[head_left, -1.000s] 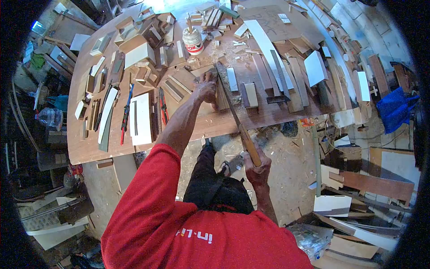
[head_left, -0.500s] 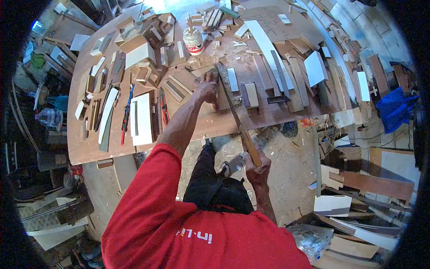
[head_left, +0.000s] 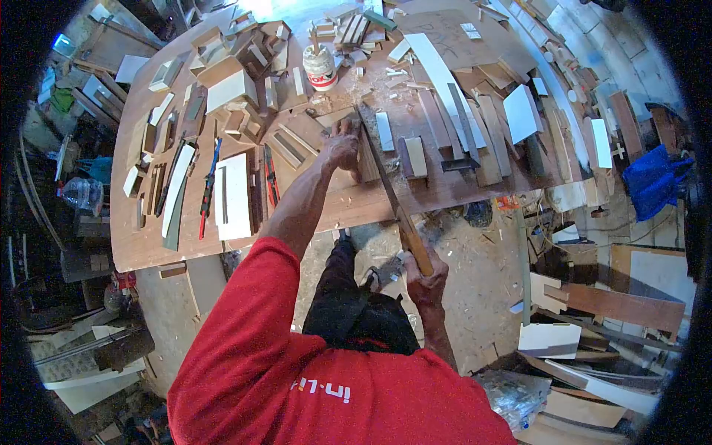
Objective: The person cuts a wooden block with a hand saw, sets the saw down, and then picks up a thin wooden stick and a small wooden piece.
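Observation:
My right hand (head_left: pixel 428 277) is wrapped round the wooden handle of a handsaw (head_left: pixel 387 180), in front of the table's near edge. The saw's long narrow blade slants away from me, up and to the left over the tabletop. Along the blade's left side lies a brown piece of wood (head_left: pixel 368 166). My left hand (head_left: pixel 342 150) grips this piece from above, its fingers curled over the far part, close to the blade. The fingertips are partly hidden, and I cannot make out how deep the blade sits in the wood.
A white glue tub (head_left: pixel 320 70) with a stick in it stands farther back on the wooden table (head_left: pixel 159 237). Cutters with red parts (head_left: pixel 271 176) lie left of my forearm. Wood offcuts, white panels (head_left: pixel 236 200) and a long white strip (head_left: pixel 437 70) surround the work. Scraps litter the floor.

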Demonstrator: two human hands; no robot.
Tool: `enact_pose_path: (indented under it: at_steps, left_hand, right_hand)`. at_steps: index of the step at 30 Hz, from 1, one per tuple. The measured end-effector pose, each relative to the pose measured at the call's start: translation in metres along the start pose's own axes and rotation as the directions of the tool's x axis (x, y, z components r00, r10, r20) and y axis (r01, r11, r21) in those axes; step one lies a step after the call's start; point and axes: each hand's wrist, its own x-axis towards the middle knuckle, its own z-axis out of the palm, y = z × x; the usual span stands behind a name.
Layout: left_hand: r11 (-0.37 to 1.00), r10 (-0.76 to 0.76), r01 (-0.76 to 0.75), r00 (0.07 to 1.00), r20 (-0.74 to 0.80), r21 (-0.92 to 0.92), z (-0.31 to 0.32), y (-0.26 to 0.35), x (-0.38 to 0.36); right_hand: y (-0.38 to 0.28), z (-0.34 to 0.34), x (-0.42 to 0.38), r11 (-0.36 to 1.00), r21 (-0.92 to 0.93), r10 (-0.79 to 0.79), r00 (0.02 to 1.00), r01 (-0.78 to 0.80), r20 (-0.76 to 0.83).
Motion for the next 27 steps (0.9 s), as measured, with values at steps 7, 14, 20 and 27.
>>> enact_pose_path:
  at_steps: [7, 14, 20, 27]
  left_hand:
    - [1.0, -0.027, 0.027, 0.999, -0.032, 0.003, 0.002, 0.006, -0.006]
    - [0.998, -0.054, 0.055, 0.997, 0.053, -0.018, -0.016, 0.009, -0.008]
    - [0.992, -0.096, 0.09, 0.992, -0.078, -0.086, 0.005, 0.0, 0.001]
    - [0.992, -0.099, 0.094, 0.992, -0.074, -0.079, 0.0, 0.003, -0.004]
  right_hand:
    - [-0.017, -0.001, 0.004, 0.996, 0.082, 0.041, 0.999, -0.041, -0.004]
    - [-0.004, 0.004, -0.003, 1.0, 0.03, -0.004, 0.999, 0.006, -0.044]
    - [-0.017, 0.002, 0.003, 0.999, 0.01, 0.034, 0.999, -0.034, -0.024]
    - [-0.025, -0.001, -0.006, 0.999, -0.014, 0.035, 0.999, -0.035, 0.004]
